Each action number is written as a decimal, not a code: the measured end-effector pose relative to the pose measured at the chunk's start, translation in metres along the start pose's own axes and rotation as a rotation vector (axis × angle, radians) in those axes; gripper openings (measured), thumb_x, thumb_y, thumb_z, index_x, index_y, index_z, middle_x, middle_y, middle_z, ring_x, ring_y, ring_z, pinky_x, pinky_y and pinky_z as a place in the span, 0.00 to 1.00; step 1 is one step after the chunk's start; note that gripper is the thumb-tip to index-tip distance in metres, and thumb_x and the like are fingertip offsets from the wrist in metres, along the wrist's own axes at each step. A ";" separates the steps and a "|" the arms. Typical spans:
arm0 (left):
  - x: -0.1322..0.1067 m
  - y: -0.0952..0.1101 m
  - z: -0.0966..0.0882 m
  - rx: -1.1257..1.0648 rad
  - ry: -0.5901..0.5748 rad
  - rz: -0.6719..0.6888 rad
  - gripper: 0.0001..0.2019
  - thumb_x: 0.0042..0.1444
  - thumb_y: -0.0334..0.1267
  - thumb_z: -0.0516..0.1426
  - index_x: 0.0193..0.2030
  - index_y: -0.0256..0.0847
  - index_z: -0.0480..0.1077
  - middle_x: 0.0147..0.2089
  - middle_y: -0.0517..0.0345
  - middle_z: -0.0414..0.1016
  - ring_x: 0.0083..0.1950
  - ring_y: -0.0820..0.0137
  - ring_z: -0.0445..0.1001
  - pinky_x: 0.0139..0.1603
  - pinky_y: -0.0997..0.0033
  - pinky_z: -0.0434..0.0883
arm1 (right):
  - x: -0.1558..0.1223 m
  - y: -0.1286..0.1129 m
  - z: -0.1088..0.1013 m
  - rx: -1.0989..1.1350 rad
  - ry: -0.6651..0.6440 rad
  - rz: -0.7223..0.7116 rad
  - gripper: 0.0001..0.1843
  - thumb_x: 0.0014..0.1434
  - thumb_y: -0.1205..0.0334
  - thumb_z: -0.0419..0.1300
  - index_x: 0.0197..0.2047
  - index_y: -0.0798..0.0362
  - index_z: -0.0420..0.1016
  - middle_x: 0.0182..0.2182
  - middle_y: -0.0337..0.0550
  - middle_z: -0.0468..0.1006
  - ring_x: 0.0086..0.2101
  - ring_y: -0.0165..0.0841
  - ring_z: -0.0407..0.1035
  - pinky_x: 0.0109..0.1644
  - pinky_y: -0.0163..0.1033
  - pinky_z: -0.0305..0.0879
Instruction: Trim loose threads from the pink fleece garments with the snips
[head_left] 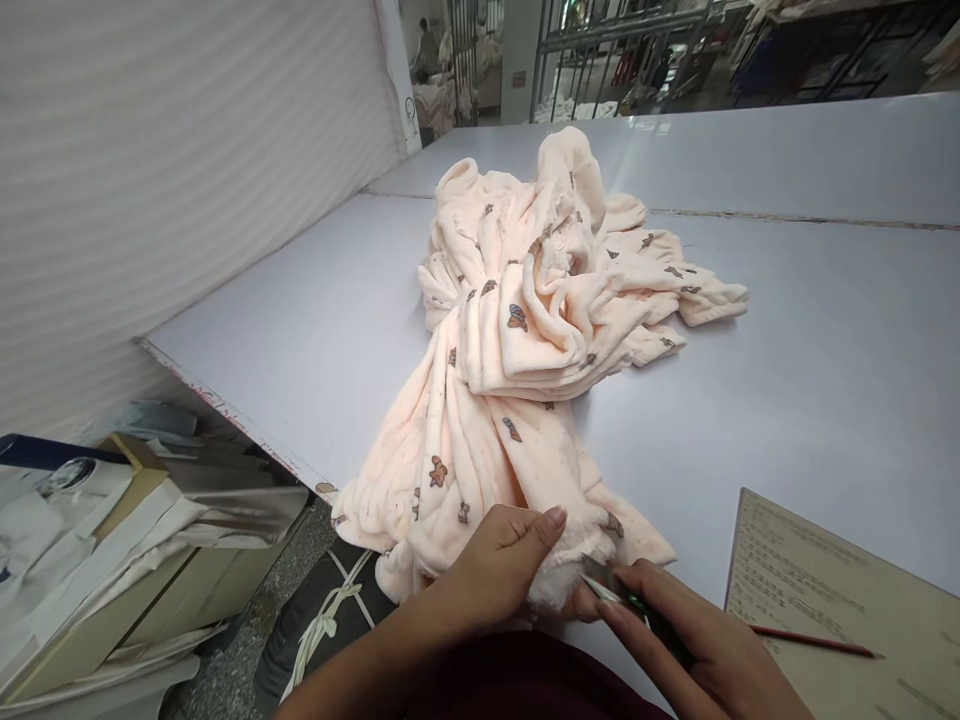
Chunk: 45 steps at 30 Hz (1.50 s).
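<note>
A heap of pale peach plush cloth (517,430) printed with small brown bears lies bunched on the table in front of me. My left hand (499,565) is closed on its near end, thumb on top, by a fluffy white edge (559,582). In my right hand (686,625) I grip dark thread snips (661,628) with pointed blades. The blade tips meet the fuzzy edge just right of my left thumb; whether they are closed on a thread I cannot tell. Some fingers are hidden beneath the cloth.
A printed board or sheet (840,590) with a red pencil (817,640) lies at the right. White quilted-looking sheeting (187,150) rises along the left. Below the table edge sit stacked papers and boxes (112,560). Metal racks (622,45) stand behind the table.
</note>
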<state>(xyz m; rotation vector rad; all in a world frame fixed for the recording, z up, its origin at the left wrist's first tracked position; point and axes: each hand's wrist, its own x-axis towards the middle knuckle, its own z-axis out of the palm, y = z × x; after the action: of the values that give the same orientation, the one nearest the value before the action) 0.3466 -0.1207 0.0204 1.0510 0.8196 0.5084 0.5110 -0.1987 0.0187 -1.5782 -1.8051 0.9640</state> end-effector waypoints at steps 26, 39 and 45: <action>0.004 0.013 -0.014 -0.016 0.141 0.117 0.15 0.54 0.44 0.57 0.33 0.31 0.75 0.26 0.57 0.70 0.31 0.73 0.65 0.33 0.77 0.62 | -0.005 0.022 -0.014 0.047 0.226 -0.047 0.08 0.61 0.56 0.51 0.36 0.48 0.69 0.28 0.39 0.75 0.31 0.33 0.73 0.32 0.30 0.70; 0.003 0.002 -0.002 -0.129 0.079 0.014 0.16 0.56 0.45 0.55 0.37 0.33 0.75 0.24 0.56 0.69 0.26 0.74 0.65 0.29 0.75 0.63 | -0.002 0.006 -0.005 -0.171 0.095 -0.208 0.07 0.63 0.61 0.50 0.39 0.48 0.68 0.28 0.37 0.75 0.26 0.29 0.72 0.28 0.31 0.65; -0.014 0.019 -0.039 0.407 0.141 0.569 0.08 0.50 0.32 0.54 0.24 0.36 0.71 0.42 0.50 0.72 0.42 0.65 0.69 0.45 0.69 0.64 | -0.002 0.046 -0.022 0.042 0.383 0.213 0.15 0.62 0.50 0.46 0.33 0.48 0.67 0.25 0.36 0.71 0.25 0.30 0.68 0.25 0.30 0.65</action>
<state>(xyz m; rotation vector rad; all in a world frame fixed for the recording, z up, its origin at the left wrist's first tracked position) 0.3070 -0.1013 0.0323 1.6558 0.7588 0.9288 0.5565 -0.1946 -0.0053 -1.8120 -1.3683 0.7224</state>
